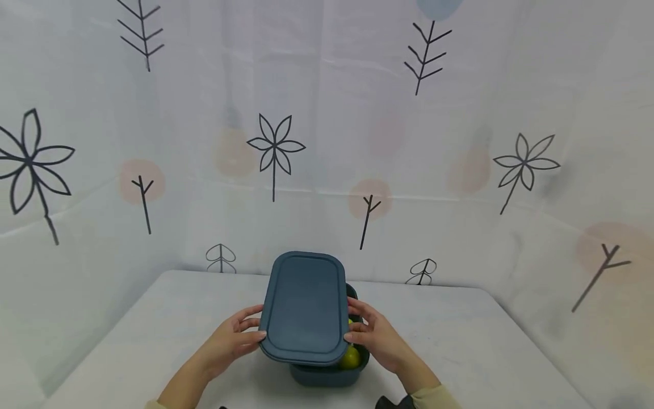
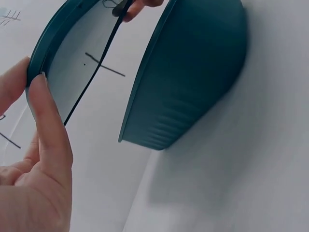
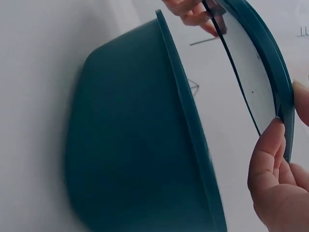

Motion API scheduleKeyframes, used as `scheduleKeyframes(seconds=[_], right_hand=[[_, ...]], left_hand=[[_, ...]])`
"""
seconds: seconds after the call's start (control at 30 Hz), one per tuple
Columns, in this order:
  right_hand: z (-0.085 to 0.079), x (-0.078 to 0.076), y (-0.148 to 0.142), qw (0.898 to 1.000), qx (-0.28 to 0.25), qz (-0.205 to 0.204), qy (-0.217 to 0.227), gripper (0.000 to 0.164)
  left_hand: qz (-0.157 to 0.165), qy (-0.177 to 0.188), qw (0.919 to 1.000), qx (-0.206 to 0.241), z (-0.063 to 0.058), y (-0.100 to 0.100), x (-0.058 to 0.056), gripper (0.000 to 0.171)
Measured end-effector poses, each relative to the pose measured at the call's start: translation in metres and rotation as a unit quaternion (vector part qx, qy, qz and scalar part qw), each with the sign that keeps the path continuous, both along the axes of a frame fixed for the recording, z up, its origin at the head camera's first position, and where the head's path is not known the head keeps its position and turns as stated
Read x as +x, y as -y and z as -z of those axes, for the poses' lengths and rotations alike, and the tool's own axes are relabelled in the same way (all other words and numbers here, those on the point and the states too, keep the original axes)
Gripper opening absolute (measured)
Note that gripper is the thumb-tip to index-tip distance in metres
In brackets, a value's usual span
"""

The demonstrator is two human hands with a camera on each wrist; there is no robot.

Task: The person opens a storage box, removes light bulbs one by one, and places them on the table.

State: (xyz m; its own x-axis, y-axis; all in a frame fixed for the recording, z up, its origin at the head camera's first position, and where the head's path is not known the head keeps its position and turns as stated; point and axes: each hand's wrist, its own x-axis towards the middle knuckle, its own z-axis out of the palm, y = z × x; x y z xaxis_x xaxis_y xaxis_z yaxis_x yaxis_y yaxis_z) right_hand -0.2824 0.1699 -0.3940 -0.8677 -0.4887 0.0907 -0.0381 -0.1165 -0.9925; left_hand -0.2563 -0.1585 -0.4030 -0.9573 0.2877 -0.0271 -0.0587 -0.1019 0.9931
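A dark blue-teal rectangular lid [image 1: 306,304] with rounded corners is tilted above a matching container [image 1: 327,377]. My left hand [image 1: 227,343] pinches the lid's left edge between thumb and fingers. On the opposite side, my right hand [image 1: 380,335] pinches the right edge. Both wrist views show a gap between the lid and the container [image 3: 125,130]. Inside the container lies a round yellow-green fruit [image 1: 351,358], with another yellow bit behind it. The lid hides most of the contents.
The container stands on a white table [image 1: 460,341]. Behind the table hangs a pale curtain [image 1: 327,113] printed with line-drawn flowers and twigs. A black object [image 1: 394,403] shows at the bottom edge, near the right sleeve.
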Motion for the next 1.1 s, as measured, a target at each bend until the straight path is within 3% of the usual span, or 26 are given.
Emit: scheduleKeyframes(seconds=[0.33, 0.73, 1.1], right_hand=[[-0.008, -0.005, 0.033, 1.000, -0.009, 0.009, 0.006, 0.068], [-0.006, -0.003, 0.074, 0.999, -0.027, 0.025, 0.025, 0.062], [-0.006, 0.002, 0.104, 0.997, -0.050, 0.005, 0.051, 0.066]], left_hand=[[-0.019, -0.002, 0.9997, -0.013, -0.003, 0.032, 0.000, 0.075], [-0.039, 0.001, 0.9987, -0.032, -0.002, 0.069, 0.005, 0.073], [-0.039, -0.003, 0.9990, -0.021, -0.002, 0.101, 0.015, 0.064]])
